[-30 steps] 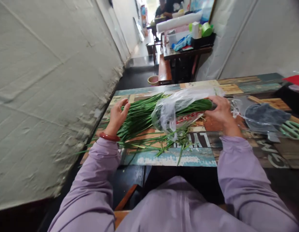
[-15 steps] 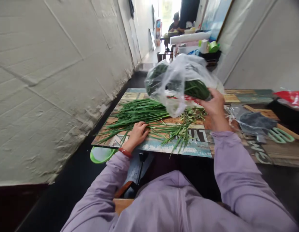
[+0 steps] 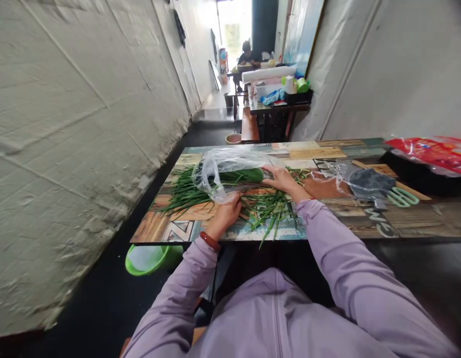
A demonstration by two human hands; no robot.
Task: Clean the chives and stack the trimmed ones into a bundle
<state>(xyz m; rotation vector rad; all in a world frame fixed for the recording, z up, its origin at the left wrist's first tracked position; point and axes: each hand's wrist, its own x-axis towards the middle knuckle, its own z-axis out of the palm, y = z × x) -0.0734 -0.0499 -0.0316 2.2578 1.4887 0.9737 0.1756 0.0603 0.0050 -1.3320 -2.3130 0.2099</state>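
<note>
A bundle of green chives lies across a patterned wooden table, partly inside a clear plastic bag. My right hand is closed round the bundle's right end. My left hand is at the bag's lower edge, fingers curled against the plastic. More loose chives fan out to the left on the table, and a pile of trimmings lies in front of my right hand.
Green-handled scissors and a dark item in plastic lie to the right, beside a black bin with a red bag. A green basin sits on the floor at left. A person sits at a far table.
My right hand has lowered the bagged chive bundle from the air back onto the table. My left hand moved from the loose chives to the bag's edge.
</note>
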